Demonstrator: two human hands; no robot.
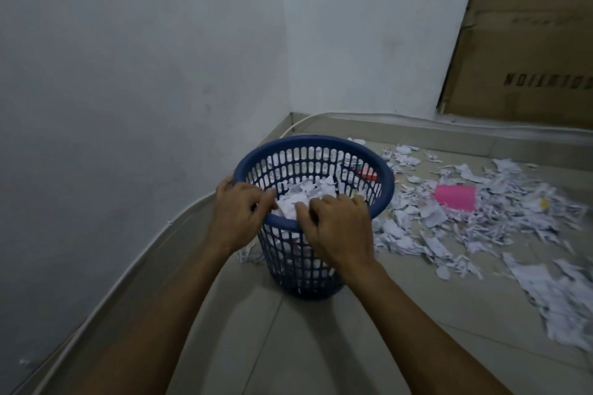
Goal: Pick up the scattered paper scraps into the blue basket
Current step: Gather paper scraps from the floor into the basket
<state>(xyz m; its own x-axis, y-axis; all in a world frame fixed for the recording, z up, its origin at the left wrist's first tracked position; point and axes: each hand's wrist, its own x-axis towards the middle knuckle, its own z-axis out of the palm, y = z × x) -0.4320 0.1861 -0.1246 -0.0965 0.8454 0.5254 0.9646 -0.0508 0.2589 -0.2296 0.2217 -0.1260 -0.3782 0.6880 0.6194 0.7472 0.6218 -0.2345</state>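
Blue basket (378, 167) stands in the corner, half full; both hands over its near rim; left hand (239, 208) and right hand (337, 224) curled round a wad of scraps (301, 194); release low inside so nothing spills; scattered scraps (481, 221) remain right.

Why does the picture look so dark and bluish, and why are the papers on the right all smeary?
Head view: the room is dimly lit, so the walls look grey-blue; the scraps near the right edge are blurred; the wide lens bends the floor edge into a curve; the basket and both hands look sharper.
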